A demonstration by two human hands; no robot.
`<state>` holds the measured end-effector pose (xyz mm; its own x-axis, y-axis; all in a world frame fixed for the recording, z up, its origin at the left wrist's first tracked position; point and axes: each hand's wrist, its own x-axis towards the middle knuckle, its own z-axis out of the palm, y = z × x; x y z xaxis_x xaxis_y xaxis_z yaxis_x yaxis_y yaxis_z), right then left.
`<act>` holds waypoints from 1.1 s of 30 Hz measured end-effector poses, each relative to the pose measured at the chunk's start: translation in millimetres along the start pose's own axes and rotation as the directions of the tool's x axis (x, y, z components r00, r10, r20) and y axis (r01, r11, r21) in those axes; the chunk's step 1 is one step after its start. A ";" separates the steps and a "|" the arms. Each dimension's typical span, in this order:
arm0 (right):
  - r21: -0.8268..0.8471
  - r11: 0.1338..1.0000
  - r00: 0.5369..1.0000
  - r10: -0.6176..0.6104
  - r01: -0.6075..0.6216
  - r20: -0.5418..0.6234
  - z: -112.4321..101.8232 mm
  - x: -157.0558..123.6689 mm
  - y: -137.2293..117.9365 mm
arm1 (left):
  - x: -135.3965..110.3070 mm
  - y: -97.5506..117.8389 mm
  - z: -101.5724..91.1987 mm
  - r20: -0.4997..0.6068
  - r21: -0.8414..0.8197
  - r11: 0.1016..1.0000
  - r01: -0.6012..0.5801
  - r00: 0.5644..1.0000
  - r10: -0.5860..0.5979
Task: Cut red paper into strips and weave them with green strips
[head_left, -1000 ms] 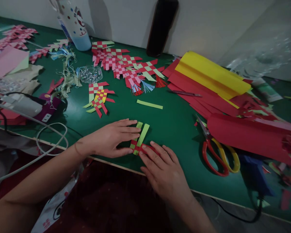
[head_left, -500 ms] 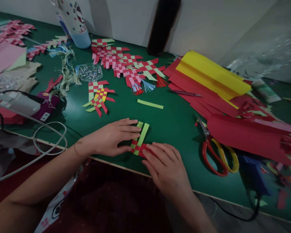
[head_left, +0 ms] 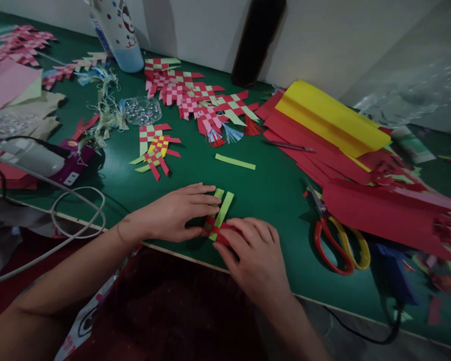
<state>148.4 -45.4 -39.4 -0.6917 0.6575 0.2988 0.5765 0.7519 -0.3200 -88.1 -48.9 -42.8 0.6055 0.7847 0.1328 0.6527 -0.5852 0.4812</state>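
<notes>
A small weave of red and light green paper strips [head_left: 220,216] lies on the green table near its front edge, between my hands. My left hand [head_left: 181,211] holds its left side, fingers stretched over the green strips and thumb at the lower edge. My right hand [head_left: 253,250] grips the red strips on the right, thumb and fingers bent around them. Two green ends point away from me. Beyond the weave lies a loose green paper strip [head_left: 235,161]. Several finished woven paper fish [head_left: 156,150] lie to the left of that strip. My fingers hide part of the weave.
Scissors [head_left: 325,220] with red and yellow handles lie at right, beside red paper sheets [head_left: 379,215] and yellow paper [head_left: 326,115]. More woven fish [head_left: 206,100], a box of beads [head_left: 143,111] and a bottle [head_left: 128,55] stand behind. A white cable [head_left: 78,231] loops at left.
My right hand has shifted slightly left along the red strips, its thumb now nearer the weave's lower edge. My left hand stays on the weave. The view has moved slightly.
</notes>
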 end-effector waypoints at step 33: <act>0.032 0.997 0.998 0.068 -0.068 -0.011 4.7 8.7 -1.7 | -0.2 -0.7 2.7 -0.017 -0.024 0.999 0.026 1.000 -0.027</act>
<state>139.3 -41.3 -40.5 -0.6458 0.7079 0.2861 0.6079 0.7034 -0.3683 -87.5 -49.2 -45.4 0.5804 0.8032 0.1343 0.6571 -0.5593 0.5054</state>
